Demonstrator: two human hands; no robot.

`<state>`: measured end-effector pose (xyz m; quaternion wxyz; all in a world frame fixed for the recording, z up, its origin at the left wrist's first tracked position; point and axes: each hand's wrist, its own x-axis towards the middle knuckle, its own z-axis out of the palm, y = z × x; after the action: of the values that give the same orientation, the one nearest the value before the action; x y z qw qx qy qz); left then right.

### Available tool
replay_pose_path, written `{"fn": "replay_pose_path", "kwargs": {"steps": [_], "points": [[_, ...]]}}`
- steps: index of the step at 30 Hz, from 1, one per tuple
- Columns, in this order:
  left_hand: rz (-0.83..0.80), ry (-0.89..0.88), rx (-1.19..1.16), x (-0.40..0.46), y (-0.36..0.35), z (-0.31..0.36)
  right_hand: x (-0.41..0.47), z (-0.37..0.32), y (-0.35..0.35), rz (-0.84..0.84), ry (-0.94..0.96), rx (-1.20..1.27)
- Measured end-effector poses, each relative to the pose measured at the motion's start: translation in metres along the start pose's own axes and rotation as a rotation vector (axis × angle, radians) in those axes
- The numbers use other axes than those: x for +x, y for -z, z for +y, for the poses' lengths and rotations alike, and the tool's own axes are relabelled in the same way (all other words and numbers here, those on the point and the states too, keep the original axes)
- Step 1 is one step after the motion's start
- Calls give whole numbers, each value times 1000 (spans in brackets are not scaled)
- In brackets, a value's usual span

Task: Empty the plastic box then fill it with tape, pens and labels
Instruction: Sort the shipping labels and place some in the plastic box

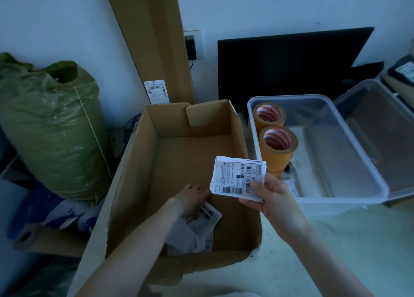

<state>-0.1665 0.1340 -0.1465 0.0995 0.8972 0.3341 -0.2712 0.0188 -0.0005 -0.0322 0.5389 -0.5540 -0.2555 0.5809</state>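
A clear plastic box (349,140) stands open at the right, its lid (380,126) tipped back. Two rolls of tan tape (277,144) stand along its left wall, and some labels lie on its floor near the front. My right hand (273,198) holds a stack of white barcode labels (237,178) above the gap between the cardboard box and the plastic box. My left hand (192,198) reaches down into the cardboard box (179,162) and rests on more loose labels (197,225) on its floor; whether it grips them I cannot tell.
A green woven sack (51,126) stands at the left. A tall flat carton (152,39) leans on the wall behind the cardboard box. A dark monitor (291,61) stands behind the plastic box. A cardboard tube (40,238) lies at lower left.
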Motion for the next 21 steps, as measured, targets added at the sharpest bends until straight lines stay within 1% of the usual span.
{"fn": "replay_pose_path", "kwargs": {"steps": [3, 5, 7, 10, 13, 14, 16, 18, 19, 21], "points": [[-6, -21, 143, 3, -1, -2, -1, 1, 2, 2, 3, -9], [-4, -10, 148, 2, -3, -5, -1, 3, 2, 10, 0, -27], [19, 53, 6, -2, -3, -9, -1, 4, 2, 24, 2, -53], [77, 189, -399, -22, 7, -23, -2, 7, 3, 44, 14, -106], [215, 199, -666, -52, 31, -39, 0, 8, 1, 79, 44, -191], [288, 209, -756, -65, 40, -41, 0, 8, -1, 86, 53, -213], [482, 241, -901, -87, 60, -40, 1, 9, -4, 85, 57, -243], [656, 249, -976, -104, 75, -34, 1, 8, -7, 65, 43, -266], [702, 223, -999, -110, 81, -28, 1, 7, -8, 51, 26, -261], [733, 140, -1023, -118, 90, -15, 1, 6, -11, 5, -26, -208]]}}
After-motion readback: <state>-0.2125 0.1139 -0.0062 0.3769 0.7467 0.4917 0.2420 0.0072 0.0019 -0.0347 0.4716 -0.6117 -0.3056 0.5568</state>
